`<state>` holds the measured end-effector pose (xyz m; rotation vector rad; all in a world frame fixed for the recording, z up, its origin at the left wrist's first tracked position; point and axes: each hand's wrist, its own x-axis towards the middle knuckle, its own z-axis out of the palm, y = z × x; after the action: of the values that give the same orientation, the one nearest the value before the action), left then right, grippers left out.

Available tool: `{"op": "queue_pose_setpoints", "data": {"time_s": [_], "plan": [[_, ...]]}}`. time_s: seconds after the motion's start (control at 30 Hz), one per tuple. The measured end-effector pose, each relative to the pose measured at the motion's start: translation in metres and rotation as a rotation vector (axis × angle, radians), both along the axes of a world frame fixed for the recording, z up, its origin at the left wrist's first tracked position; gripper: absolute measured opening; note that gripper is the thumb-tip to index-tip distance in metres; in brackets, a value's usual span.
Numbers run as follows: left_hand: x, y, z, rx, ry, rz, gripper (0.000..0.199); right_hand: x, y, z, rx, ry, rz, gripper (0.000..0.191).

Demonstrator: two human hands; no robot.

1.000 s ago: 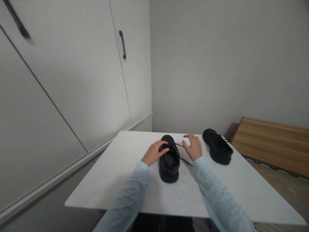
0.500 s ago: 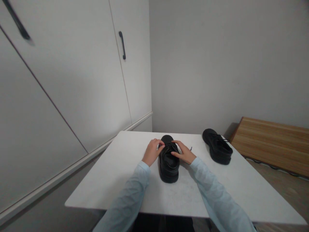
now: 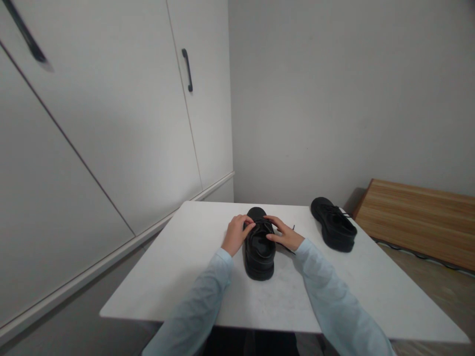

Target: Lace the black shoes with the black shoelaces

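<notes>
A black lace-up shoe (image 3: 259,262) stands upright on the white table, its toe pointing away from me and its opening facing me. At its left edge my left hand (image 3: 237,233) pinches thumb and forefinger together at the lacing, on what looks like the black shoelace. My right hand (image 3: 285,234) holds the right side of the shoe, thumb inside the opening and fingers farther forward near the lacing. Loose dark lace ends stick out beside and below the right hand. Exactly what lies between the left fingertips is too small to see clearly.
The matching black shoe (image 3: 337,228) stands at the table's right back edge, laces on top. The white table (image 3: 166,277) has a wall behind it and white cabinets (image 3: 111,123) on the left. A wood-grain panel (image 3: 419,217) lies beyond its right side.
Both hands have shifted slightly to the right at the shoe. More of the shoe's opening shows, and a lace end now shows below my right hand. The other shoe has stayed put.
</notes>
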<state>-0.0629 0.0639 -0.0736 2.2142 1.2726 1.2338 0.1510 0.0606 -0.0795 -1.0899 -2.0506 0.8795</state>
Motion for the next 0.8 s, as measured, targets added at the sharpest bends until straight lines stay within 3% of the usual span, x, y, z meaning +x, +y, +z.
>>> {"op": "queue_pose_setpoints", "data": {"time_s": [0.33, 0.8], "plan": [[0.003, 0.007, -0.014, -0.109, -0.163, -0.017, 0.009, 0.003, 0.004, -0.005, -0.089, 0.044, -0.019, 0.059], [0.008, 0.004, -0.015, -0.102, -0.187, 0.022, 0.011, -0.002, -0.001, 0.004, -0.09, 0.034, -0.029, 0.059]]}}
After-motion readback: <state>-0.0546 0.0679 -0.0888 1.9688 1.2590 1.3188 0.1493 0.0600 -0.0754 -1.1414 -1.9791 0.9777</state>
